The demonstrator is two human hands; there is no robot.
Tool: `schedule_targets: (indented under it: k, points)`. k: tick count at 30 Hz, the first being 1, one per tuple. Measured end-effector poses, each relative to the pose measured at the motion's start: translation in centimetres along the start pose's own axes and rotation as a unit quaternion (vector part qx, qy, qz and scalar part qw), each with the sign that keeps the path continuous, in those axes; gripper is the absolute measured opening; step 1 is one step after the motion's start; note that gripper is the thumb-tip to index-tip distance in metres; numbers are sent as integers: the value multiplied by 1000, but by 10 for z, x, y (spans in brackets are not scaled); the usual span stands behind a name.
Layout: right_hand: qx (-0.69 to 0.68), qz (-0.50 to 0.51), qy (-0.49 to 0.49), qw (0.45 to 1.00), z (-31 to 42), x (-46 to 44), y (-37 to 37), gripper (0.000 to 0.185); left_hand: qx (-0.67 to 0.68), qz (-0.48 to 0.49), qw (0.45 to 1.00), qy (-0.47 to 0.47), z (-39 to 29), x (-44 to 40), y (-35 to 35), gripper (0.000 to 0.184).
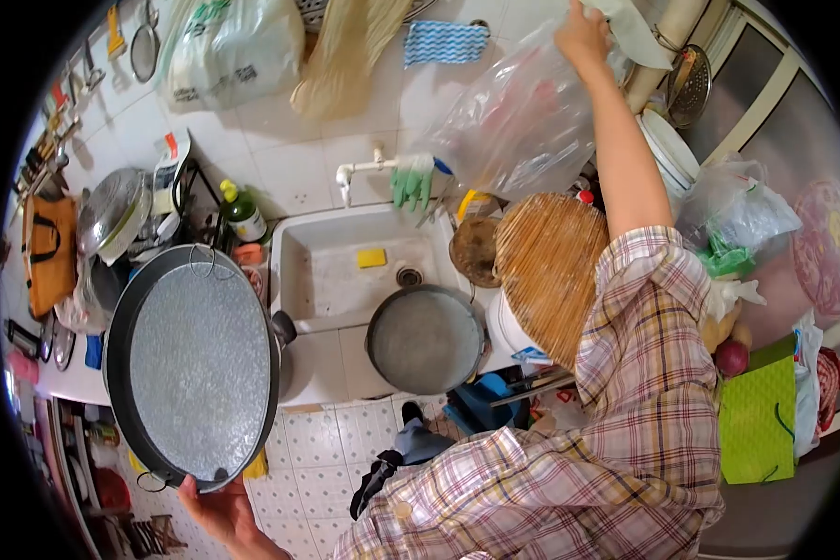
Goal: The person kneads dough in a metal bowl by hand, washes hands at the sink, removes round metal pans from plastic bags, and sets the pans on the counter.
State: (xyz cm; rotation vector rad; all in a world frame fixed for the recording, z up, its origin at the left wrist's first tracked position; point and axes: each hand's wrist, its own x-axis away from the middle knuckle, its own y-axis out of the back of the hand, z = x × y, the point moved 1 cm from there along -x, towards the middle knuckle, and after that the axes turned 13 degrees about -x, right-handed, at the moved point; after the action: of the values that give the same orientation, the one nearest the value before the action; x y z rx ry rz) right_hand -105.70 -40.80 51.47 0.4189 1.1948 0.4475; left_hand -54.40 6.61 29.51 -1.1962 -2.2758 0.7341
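My left hand (222, 519) grips the lower rim of a large round metal pan (201, 364), which is held tilted with its grey inside facing me. The pan has dark sides and small wire rings at its edge. High on the right, my right hand (585, 39) is closed at the top of a large clear plastic bag (518, 112) by the tiled wall; its fingertips are partly cut off by the frame. A pale cloth or sheet (633, 33) hangs beside that hand. A smaller round pan (426, 339) rests at the front edge of the sink.
The white sink (294, 271) holds a yellow sponge (371, 258) under a tap (364, 168) with green gloves (411, 185). To its right are a round slatted wooden lid (551, 271) and a white bucket (509, 322). A green bottle (244, 213) and dishes crowd the left counter.
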Motion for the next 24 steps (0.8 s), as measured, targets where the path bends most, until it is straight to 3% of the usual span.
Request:
schedule_targets:
  k: [2, 4, 6, 7, 10, 12, 13, 15, 17, 18, 20, 22, 24]
  points:
    - [30, -27, 281, 959, 46, 44, -12, 26, -1, -28, 1000, 6, -5, 8, 18, 32]
    - [-32, 276, 110, 954, 73, 80, -7, 46, 11, 11, 1000, 11, -8, 13, 45, 33]
    - [56, 426, 157, 889, 56, 119, -69, 48, 21, -2, 1000, 17, -12, 27, 63, 32]
    - [55, 434, 159, 885, 38, 144, -90, 48, 22, -5, 1000, 18, -14, 35, 66, 31]
    - [147, 435, 181, 870, 7, 206, -114, 51, 23, -35, 999, 23, -22, 57, 93, 31]
    - [76, 167, 169, 968, 21, 253, -93, 52, 15, -77, 997, 28, -27, 72, 117, 33]
    - [76, 189, 172, 964, 31, 278, -81, 52, 6, -95, 995, 38, -29, 81, 128, 33]
    - [-173, 69, 166, 968, 65, 316, -44, 54, 5, -95, 994, 44, -30, 90, 146, 34]
    - [-302, 112, 240, 916, 58, 381, -40, 46, 1, -101, 993, 53, -31, 97, 160, 37]
    - [-303, 247, 105, 914, 70, 434, 4, 43, -2, -108, 993, 55, -30, 101, 168, 37]
    - [-387, 340, -109, 850, 35, 552, 16, 44, -24, -165, 984, 67, -25, 108, 184, 46]
    - [-349, 462, -515, 632, 3, 639, 43, 51, -24, -178, 981, 68, -21, 115, 197, 44]
    - [-401, 358, -696, 477, -28, 701, 55, 65, -24, -170, 980, 96, -14, 122, 203, 43]
